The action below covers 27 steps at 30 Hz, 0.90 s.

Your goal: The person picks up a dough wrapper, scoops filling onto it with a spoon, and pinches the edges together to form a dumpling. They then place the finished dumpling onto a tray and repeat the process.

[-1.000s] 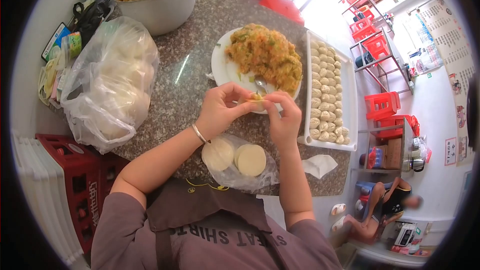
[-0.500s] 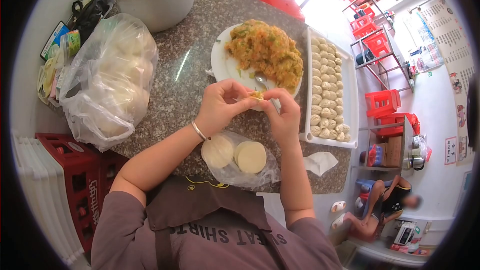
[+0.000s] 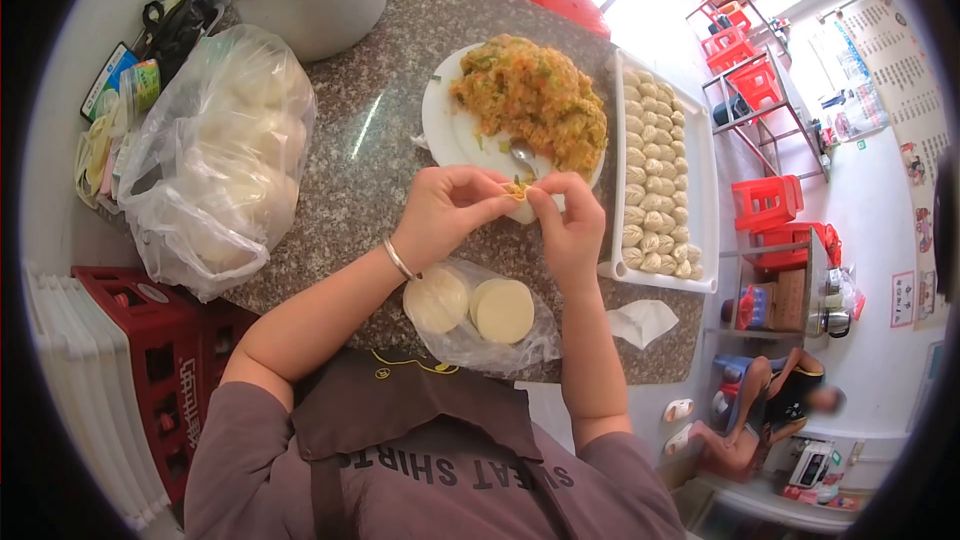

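Fingertips of the left hand (image 3: 445,212) and right hand (image 3: 567,225) were pinched together on a small filled dumpling (image 3: 518,196), its folds too small to read. It was held just over the near rim of the white plate (image 3: 445,135). Right of that plate lay the tray (image 3: 700,175) of finished dumplings; nearer than the plate, wrapper stacks (image 3: 480,308).

A mauve short-sleeved T-shirt (image 3: 420,475) with dark lettering, a brown apron (image 3: 400,405) over it, a thin silver bangle (image 3: 398,261) on the left wrist.
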Motion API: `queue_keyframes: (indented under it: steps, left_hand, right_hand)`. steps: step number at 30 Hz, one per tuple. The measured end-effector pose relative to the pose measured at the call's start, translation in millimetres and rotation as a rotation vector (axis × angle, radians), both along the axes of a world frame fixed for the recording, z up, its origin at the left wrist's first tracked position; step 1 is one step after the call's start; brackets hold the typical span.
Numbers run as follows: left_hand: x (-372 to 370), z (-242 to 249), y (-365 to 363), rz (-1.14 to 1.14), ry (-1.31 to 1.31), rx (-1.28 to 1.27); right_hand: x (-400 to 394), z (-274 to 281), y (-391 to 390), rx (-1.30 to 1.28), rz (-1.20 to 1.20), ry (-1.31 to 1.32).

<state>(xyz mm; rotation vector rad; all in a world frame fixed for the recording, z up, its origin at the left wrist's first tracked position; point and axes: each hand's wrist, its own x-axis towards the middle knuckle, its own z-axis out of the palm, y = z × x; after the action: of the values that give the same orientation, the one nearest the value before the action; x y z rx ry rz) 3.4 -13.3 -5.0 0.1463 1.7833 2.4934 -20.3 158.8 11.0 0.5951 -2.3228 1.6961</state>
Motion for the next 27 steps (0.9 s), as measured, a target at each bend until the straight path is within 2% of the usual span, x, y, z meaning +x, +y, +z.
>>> queue_keyframes:
  steps: [5,7,11,14,16,20,23,26,27]
  left_hand:
    - [-2,-6,-1,0.028,-0.056,-0.023]
    - [-3,-8,2,0.040,-0.046,0.032]
    - [-3,-9,0,0.012,-0.001,0.043]
    - [-2,-8,2,-0.012,0.034,0.045]
    - [-1,-7,2,-0.004,0.003,0.043]
    - [-1,-10,2,0.041,-0.005,0.077]
    - [-1,-7,0,0.054,-0.066,-0.017]
    - [4,6,3,0.084,0.038,-0.054]
    - [4,7,2,0.093,0.158,-0.161]
  right_hand:
    - [0,6,0,0.121,0.045,0.085]
    - [0,2,0,0.037,-0.039,0.002]
    - [-2,2,6,0.038,0.021,-0.112]
    - [-3,2,3,0.018,0.048,-0.089]
    - [-3,0,3,0.048,0.035,0.021]
    - [3,5,-4,0.071,-0.012,0.012]
    - [1,5,-4,0.116,0.040,0.082]
    - [2,1,-4,0.099,-0.004,0.076]
    - [2,0,-3,0.087,-0.014,0.040]
